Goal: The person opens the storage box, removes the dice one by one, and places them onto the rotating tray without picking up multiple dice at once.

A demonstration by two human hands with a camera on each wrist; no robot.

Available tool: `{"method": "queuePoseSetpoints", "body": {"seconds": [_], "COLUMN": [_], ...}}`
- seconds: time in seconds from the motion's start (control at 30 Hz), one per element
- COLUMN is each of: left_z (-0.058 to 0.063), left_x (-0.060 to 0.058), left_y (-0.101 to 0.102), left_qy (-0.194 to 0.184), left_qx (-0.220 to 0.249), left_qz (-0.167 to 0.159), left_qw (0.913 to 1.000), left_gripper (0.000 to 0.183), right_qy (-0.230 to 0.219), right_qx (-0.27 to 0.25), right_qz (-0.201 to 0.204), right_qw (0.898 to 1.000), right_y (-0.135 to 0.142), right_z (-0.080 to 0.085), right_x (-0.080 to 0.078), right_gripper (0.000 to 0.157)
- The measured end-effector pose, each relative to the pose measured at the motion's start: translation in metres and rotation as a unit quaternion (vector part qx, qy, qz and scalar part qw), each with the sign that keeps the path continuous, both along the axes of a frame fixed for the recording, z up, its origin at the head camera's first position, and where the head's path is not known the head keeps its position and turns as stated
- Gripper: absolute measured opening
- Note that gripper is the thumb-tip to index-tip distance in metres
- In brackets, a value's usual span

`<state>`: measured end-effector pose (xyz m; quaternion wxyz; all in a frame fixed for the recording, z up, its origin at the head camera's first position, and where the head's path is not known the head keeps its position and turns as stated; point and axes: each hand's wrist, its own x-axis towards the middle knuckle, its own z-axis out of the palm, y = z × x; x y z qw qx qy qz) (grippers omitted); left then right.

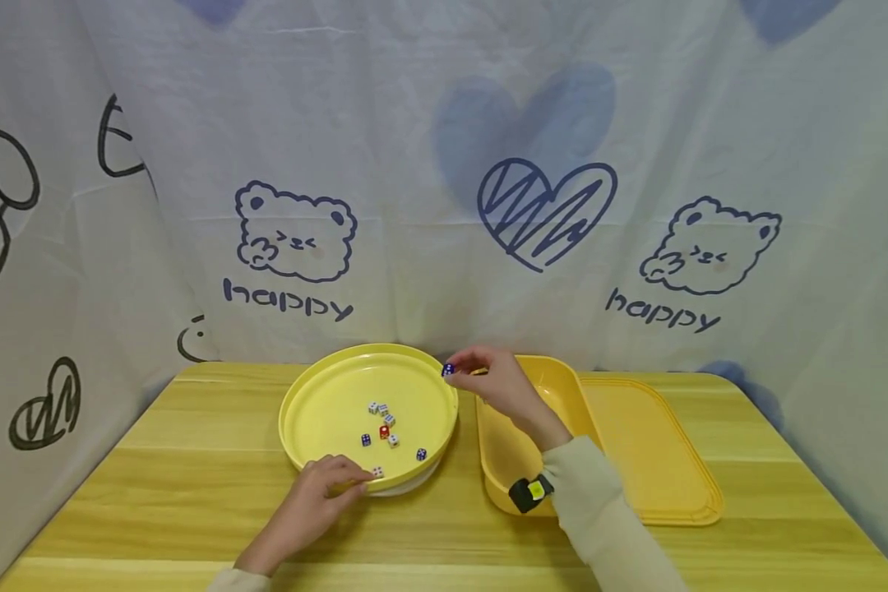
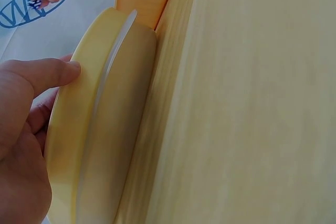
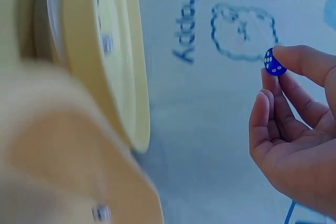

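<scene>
My right hand (image 1: 494, 382) pinches a blue die (image 3: 274, 62) with white pips between thumb and fingertips. It is raised over the gap between the round yellow tray (image 1: 303, 395) and the yellow box (image 1: 497, 460). With the thumb on the outer wall and fingers over the rim, my left hand (image 1: 321, 493) grips the tray's near edge. A white die (image 1: 376, 472) lies right by its fingertips. Farther in on the tray are a red die (image 1: 384, 432), a blue die (image 1: 366, 440), another blue die (image 1: 421, 454) and several white dice (image 1: 389, 419).
Right of the box, a flat yellow lid (image 1: 651, 452) lies on the wooden table (image 1: 155, 477). Inside the box, a pale die (image 3: 101, 212) shows in the right wrist view. A printed white curtain (image 1: 414, 271) hangs behind the table.
</scene>
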<state>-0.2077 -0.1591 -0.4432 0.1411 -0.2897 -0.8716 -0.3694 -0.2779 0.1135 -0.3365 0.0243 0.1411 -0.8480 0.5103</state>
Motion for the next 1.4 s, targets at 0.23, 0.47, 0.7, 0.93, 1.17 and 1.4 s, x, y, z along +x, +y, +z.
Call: {"method": "queuePoseSetpoints", "body": {"seconds": [0.23,0.47,0.7,0.93,1.17,1.4], "left_z": [0.002,0.002,0.000,0.002,0.001,0.003], "left_x": [0.000,0.001,0.000,-0.001,-0.001,-0.001], "left_y": [0.001,0.001,0.002,0.001,0.001,0.001], "left_qy": [-0.003,-0.004,0.009,0.022,0.026,0.025], "left_qx": [0.001,0.001,0.001,0.002,0.004,-0.001], "left_qz": [0.000,0.001,-0.007,-0.011,-0.011,-0.005], "left_qw": [1.0000,1.0000,0.9999,0.9997,0.9996,0.9997], "left_gripper": [0.015,0.015,0.016,0.015,0.016,0.016], "right_qy": [0.015,-0.002,-0.018,-0.008,-0.006,-0.017], "right_qx": [0.001,-0.013,-0.022,-0.022,-0.015,-0.008], "right_qz": [0.036,0.069,0.077,0.080,0.074,0.070], "right_qw": [0.999,0.998,0.997,0.997,0.997,0.997], "right_y": [-0.026,-0.043,-0.053,-0.055,-0.057,-0.057], "right_z": [-0.011,-0.038,-0.055,-0.066,-0.069,-0.068], "right_x": [0.020,0.024,0.024,0.022,0.022,0.023], "right_gripper": [0.017,0.018,0.017,0.015,0.015,0.014]}}
